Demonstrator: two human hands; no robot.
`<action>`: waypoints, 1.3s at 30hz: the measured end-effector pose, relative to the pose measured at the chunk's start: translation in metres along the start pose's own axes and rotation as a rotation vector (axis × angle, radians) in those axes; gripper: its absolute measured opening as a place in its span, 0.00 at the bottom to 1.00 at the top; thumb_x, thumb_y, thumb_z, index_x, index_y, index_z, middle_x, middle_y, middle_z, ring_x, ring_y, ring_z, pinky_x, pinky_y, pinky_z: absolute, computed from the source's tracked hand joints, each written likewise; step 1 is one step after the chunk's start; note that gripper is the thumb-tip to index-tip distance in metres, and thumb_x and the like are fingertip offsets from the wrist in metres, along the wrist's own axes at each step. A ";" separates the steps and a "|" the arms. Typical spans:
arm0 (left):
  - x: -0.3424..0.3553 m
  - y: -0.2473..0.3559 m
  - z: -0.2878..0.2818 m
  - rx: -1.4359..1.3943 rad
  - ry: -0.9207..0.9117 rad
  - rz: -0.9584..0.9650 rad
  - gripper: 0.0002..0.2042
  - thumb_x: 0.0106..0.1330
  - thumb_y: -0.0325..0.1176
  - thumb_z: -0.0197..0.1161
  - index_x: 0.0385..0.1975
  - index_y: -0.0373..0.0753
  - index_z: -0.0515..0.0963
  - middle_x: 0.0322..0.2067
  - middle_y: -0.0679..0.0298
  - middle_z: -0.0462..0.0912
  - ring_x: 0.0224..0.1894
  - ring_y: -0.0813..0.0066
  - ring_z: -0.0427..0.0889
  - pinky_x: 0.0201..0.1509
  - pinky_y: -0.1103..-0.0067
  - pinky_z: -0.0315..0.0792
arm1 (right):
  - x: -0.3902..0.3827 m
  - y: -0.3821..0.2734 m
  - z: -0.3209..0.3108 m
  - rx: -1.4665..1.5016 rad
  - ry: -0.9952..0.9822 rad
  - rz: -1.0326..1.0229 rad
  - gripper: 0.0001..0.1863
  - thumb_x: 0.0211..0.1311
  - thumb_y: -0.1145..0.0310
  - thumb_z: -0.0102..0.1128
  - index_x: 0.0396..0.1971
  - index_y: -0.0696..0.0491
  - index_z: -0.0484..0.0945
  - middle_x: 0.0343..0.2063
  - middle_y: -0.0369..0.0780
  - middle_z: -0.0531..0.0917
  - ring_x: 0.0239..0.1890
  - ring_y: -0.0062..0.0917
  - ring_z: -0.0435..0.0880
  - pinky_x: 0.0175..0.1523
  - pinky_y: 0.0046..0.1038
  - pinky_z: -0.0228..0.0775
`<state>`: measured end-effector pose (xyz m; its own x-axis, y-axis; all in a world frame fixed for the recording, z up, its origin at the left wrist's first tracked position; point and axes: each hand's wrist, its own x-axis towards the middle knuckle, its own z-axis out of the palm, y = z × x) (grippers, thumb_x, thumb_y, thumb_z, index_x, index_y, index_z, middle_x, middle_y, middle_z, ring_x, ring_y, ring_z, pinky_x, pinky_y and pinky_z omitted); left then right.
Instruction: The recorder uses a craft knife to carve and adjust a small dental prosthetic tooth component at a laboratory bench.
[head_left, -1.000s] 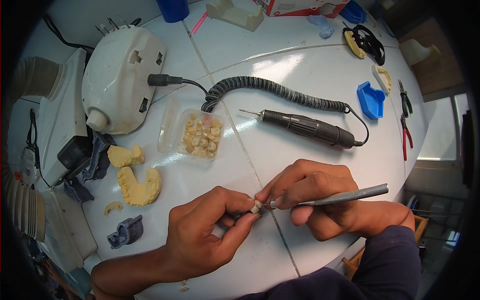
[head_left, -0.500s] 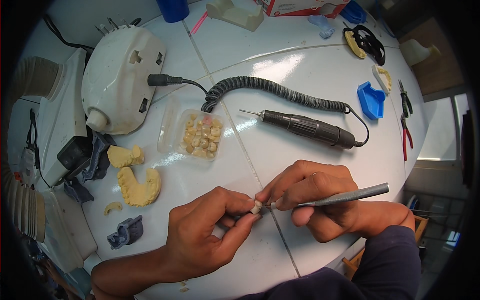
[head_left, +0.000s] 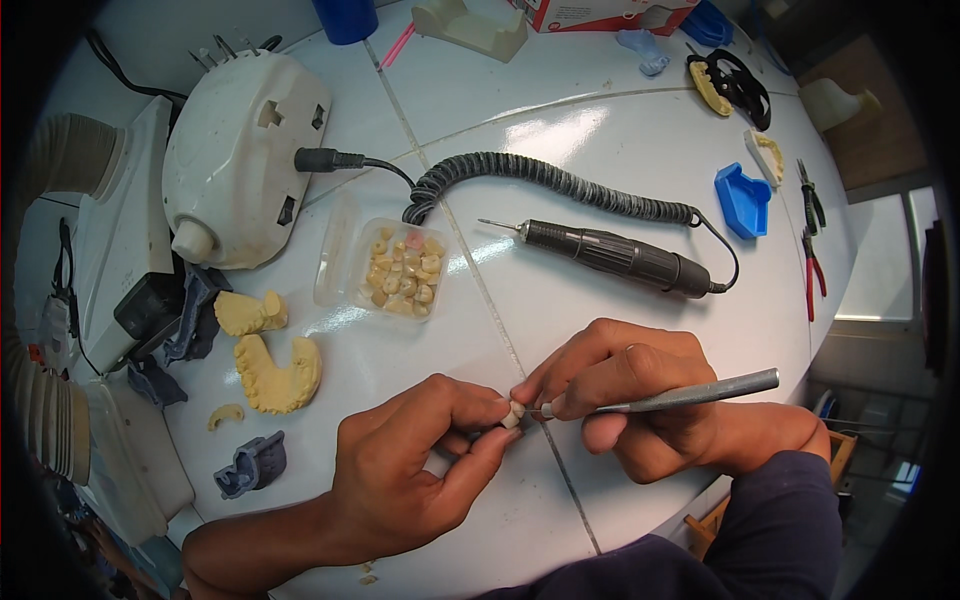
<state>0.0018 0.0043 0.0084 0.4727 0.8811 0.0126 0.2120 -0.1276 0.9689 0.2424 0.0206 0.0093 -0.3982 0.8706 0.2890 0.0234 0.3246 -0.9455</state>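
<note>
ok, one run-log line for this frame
left hand: pinches pale piece | right hand: grips metal tool, tip at piece | rotary handpiece: lying on table | clear box: open

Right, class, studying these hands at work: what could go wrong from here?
The slim silver metal tool in the right hand points its thin tip toward the left hand; a slip might prick it. The small off-white tooth-shaped piece is held only in a pinch, so it could pop free. The black cylindrical handpiece lies on its side nearby and might roll if bumped.

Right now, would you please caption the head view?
Left hand pinches a pale piece; right hand holds a metal tool.
</note>
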 end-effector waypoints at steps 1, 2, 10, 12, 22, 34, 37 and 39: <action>0.000 0.000 0.000 0.001 0.001 0.002 0.11 0.63 0.15 0.72 0.43 0.27 0.78 0.44 0.51 0.88 0.40 0.75 0.91 0.40 0.85 0.86 | 0.000 0.000 0.000 -0.022 -0.016 -0.003 0.12 0.70 0.65 0.70 0.35 0.59 0.84 0.30 0.43 0.87 0.36 0.32 0.91 0.38 0.27 0.82; 0.000 0.000 0.000 0.002 0.001 0.002 0.11 0.63 0.15 0.72 0.43 0.27 0.78 0.44 0.51 0.88 0.40 0.75 0.91 0.40 0.85 0.86 | 0.000 0.000 0.000 -0.022 -0.016 -0.003 0.12 0.70 0.65 0.70 0.35 0.59 0.84 0.30 0.43 0.87 0.36 0.32 0.91 0.38 0.27 0.82; 0.000 0.000 -0.001 0.012 -0.009 -0.001 0.11 0.64 0.15 0.72 0.43 0.27 0.78 0.44 0.50 0.88 0.41 0.75 0.91 0.40 0.85 0.86 | -0.001 0.000 0.001 0.030 0.026 0.029 0.11 0.70 0.65 0.70 0.35 0.59 0.84 0.31 0.44 0.87 0.35 0.31 0.91 0.37 0.27 0.82; 0.000 0.000 0.000 0.011 -0.009 0.003 0.11 0.64 0.15 0.71 0.43 0.27 0.78 0.44 0.50 0.88 0.41 0.75 0.91 0.41 0.85 0.86 | 0.001 -0.001 0.000 0.012 0.004 0.016 0.11 0.70 0.65 0.70 0.35 0.59 0.84 0.31 0.44 0.87 0.35 0.31 0.91 0.37 0.27 0.82; 0.000 -0.001 0.001 -0.002 -0.005 0.005 0.11 0.64 0.15 0.71 0.44 0.27 0.78 0.44 0.51 0.88 0.41 0.75 0.91 0.41 0.84 0.86 | 0.000 -0.001 0.001 0.010 0.013 0.017 0.11 0.70 0.66 0.71 0.35 0.60 0.84 0.30 0.45 0.87 0.36 0.32 0.91 0.38 0.27 0.81; 0.000 0.000 0.000 0.014 -0.010 0.001 0.11 0.64 0.15 0.71 0.43 0.27 0.78 0.44 0.51 0.89 0.42 0.76 0.91 0.41 0.84 0.86 | 0.003 -0.003 -0.004 -0.020 -0.065 0.005 0.11 0.70 0.66 0.71 0.36 0.60 0.84 0.32 0.45 0.87 0.37 0.32 0.91 0.39 0.27 0.82; 0.000 -0.001 0.000 0.000 -0.004 -0.006 0.11 0.64 0.15 0.71 0.43 0.27 0.78 0.44 0.51 0.89 0.41 0.75 0.91 0.41 0.85 0.86 | -0.001 0.000 -0.001 0.008 -0.004 0.013 0.11 0.70 0.66 0.71 0.36 0.60 0.84 0.32 0.45 0.87 0.37 0.32 0.91 0.39 0.27 0.82; 0.000 0.000 0.000 0.009 -0.006 0.000 0.11 0.64 0.15 0.71 0.43 0.27 0.78 0.44 0.51 0.89 0.41 0.76 0.91 0.41 0.85 0.86 | 0.001 -0.001 -0.002 -0.001 -0.018 0.002 0.11 0.70 0.66 0.71 0.36 0.60 0.84 0.32 0.45 0.87 0.37 0.32 0.91 0.38 0.27 0.82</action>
<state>0.0016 0.0047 0.0089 0.4781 0.8782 0.0111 0.2195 -0.1317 0.9667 0.2438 0.0216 0.0103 -0.4145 0.8644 0.2846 0.0252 0.3236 -0.9459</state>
